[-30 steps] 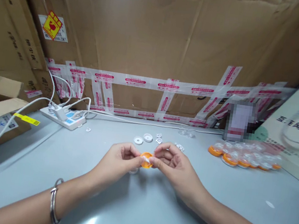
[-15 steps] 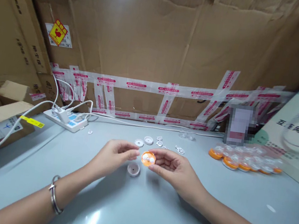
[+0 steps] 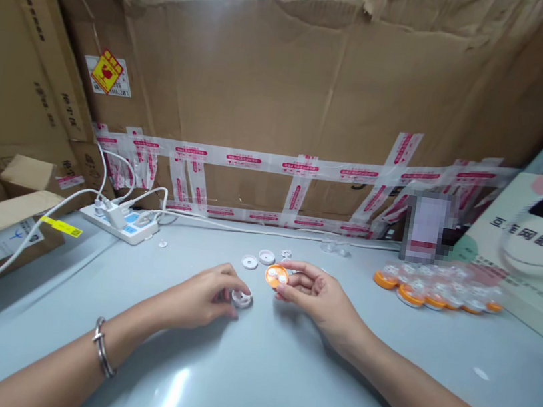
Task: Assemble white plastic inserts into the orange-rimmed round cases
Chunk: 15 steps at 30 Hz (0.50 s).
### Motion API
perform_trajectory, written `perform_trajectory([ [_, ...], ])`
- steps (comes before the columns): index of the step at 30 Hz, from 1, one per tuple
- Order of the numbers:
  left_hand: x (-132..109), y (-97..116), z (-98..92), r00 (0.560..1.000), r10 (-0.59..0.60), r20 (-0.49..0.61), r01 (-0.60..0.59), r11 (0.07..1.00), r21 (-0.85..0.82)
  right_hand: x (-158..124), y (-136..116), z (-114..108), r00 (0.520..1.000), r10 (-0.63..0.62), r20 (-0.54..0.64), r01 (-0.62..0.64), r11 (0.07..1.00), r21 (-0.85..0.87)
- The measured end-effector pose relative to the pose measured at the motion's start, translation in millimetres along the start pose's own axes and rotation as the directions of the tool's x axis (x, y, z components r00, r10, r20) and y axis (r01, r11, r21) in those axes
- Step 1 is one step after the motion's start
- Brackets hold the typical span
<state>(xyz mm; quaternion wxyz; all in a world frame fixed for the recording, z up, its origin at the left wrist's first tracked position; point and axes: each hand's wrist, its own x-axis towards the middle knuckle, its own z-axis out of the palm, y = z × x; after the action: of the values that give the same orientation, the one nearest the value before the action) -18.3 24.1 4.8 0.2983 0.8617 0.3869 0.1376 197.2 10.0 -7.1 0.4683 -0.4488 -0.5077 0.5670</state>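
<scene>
My right hand pinches a small round orange part with white inserts, held a little above the grey table. My left hand rests on the table with its fingertips closed around a small white round cap. Two more white discs and several tiny white pieces lie just beyond the hands. A metal bangle sits on my left wrist.
A row of orange-and-clear parts lies at the right, before a printed box. A white power strip with cables sits at the back left. Taped cardboard walls the table's rear and left.
The hands have parted. My left hand let go of the orange part and dropped to the white cap on the table. My right hand keeps the orange part, now turned face up.
</scene>
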Motion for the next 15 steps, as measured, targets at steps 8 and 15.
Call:
perform_trajectory([
  [8,6.1,-1.4,10.5,0.993,0.049,-0.104,-0.048,0.999,0.017,0.0,7.5,-0.5,0.999,-0.016,0.036,0.018,0.999,-0.051],
  [15,8.3,-5.3,2.1,0.993,-0.117,-0.021,0.073,0.745,-0.663,-2.8,4.5,1.8,0.998,0.006,0.06,-0.001,0.996,-0.091],
])
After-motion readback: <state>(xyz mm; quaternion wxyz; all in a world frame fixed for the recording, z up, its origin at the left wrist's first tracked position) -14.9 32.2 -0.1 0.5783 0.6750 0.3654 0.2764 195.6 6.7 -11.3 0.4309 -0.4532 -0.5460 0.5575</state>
